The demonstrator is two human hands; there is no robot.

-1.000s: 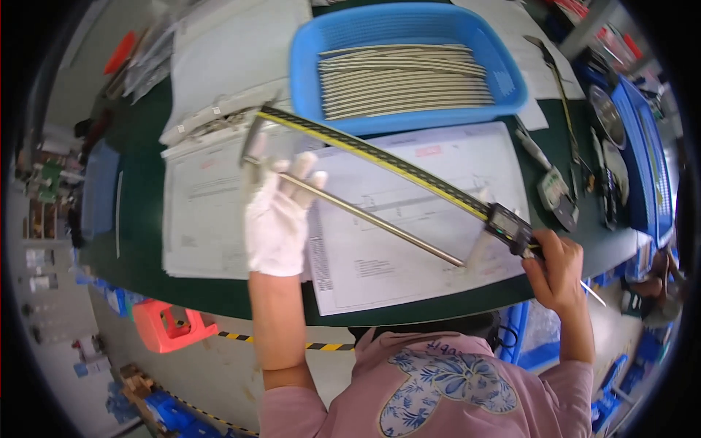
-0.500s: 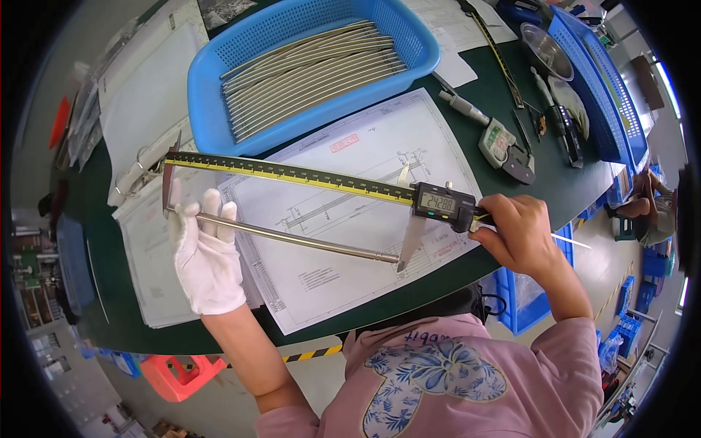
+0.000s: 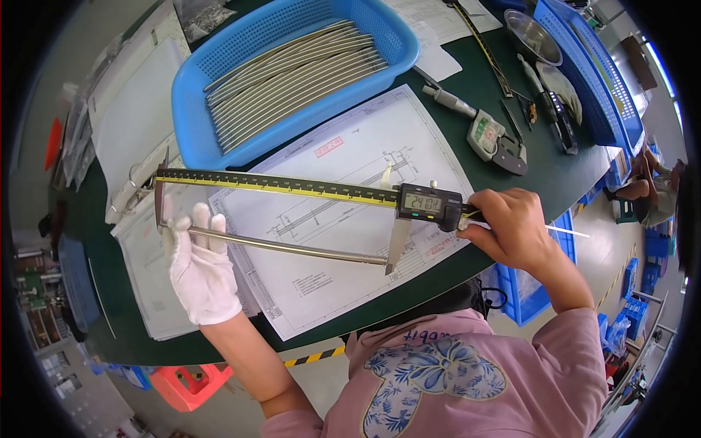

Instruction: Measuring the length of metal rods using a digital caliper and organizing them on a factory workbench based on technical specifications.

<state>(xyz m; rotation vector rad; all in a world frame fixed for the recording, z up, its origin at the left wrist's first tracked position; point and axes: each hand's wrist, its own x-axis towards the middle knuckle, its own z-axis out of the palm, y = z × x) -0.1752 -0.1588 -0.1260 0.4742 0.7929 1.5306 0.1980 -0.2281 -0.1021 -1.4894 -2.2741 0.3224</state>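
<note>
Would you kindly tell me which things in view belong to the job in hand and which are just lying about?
In the job:
metal rod, held by the gloved left hand
digital caliper, held by the bare right hand
probably the paper drawing and the blue basket of similar rods

Seemingly just lying about:
micrometer
second caliper
metal bowl

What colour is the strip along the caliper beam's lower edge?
Yellow; the caliper shows best in the head view.
</note>
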